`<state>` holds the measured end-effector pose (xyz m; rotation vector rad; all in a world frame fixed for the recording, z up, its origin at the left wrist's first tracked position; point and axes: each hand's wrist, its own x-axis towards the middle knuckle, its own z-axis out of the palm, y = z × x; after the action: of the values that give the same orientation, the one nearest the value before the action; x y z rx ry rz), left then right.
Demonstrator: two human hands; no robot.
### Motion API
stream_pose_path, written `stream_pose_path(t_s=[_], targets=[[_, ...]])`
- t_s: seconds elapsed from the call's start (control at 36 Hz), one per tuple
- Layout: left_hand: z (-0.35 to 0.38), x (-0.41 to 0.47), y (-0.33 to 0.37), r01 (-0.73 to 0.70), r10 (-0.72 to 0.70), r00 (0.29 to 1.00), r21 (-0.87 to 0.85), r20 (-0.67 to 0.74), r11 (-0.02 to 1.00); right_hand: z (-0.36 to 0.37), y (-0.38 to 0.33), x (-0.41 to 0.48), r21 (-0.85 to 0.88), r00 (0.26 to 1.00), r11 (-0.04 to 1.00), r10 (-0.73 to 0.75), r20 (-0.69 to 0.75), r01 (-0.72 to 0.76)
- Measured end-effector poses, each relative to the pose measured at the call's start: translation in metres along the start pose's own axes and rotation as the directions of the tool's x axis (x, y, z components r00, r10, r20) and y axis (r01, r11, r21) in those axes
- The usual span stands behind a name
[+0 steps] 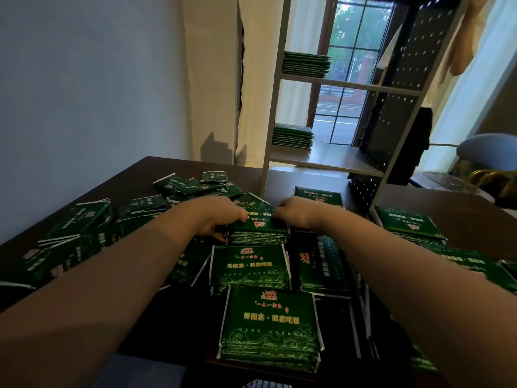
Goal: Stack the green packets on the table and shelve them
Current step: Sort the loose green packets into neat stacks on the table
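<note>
I see stack of glossy green foil packets [260, 229] on dark brown table [156, 170], just before white metal shelf unit [275, 107]. Left hand [221, 218] grasps stack's left edge, thumb on top. Right hand [291, 211] curls fingers on right edge. Loose packets [190, 186] left of unit. Upper shelved pile [305, 64] and lower shelved pile [292, 135] inside it.

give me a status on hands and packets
Both left hand and right hand grip one packet stack on the table. On the shelf already: upper stack, lower stack. Crowded round by loose packets.
</note>
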<state>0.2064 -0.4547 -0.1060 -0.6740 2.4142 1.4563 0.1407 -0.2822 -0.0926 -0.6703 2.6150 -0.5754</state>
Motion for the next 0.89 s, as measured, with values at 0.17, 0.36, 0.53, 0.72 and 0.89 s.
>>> stream_pose_path(t_s=[0.17,0.36,0.53,0.72,0.89], targets=[[0.002,-0.002,0.003,-0.024,0.024,1.0,0.068,0.006,0.997,0.0,-0.007,-0.004,-0.128,1.0,0.992,-0.019,0.007,0.019],[0.007,-0.005,0.005,-0.034,0.033,0.999,0.044,0.015,0.998,0.002,-0.007,-0.003,-0.19,1.0,0.982,-0.007,0.003,0.008],[0.009,-0.001,0.006,-0.022,0.022,1.0,0.029,0.016,0.999,0.001,-0.01,-0.009,-0.207,1.0,0.978,0.01,0.019,-0.006],[0.01,0.002,0.005,-0.012,0.012,1.0,0.01,0.027,1.0,0.004,-0.009,-0.005,-0.21,0.999,0.977,0.031,-0.018,-0.034],[0.009,0.001,0.005,-0.024,0.023,0.999,0.019,0.024,1.0,0.007,-0.008,-0.001,-0.169,0.997,0.984,0.038,-0.061,-0.048]])
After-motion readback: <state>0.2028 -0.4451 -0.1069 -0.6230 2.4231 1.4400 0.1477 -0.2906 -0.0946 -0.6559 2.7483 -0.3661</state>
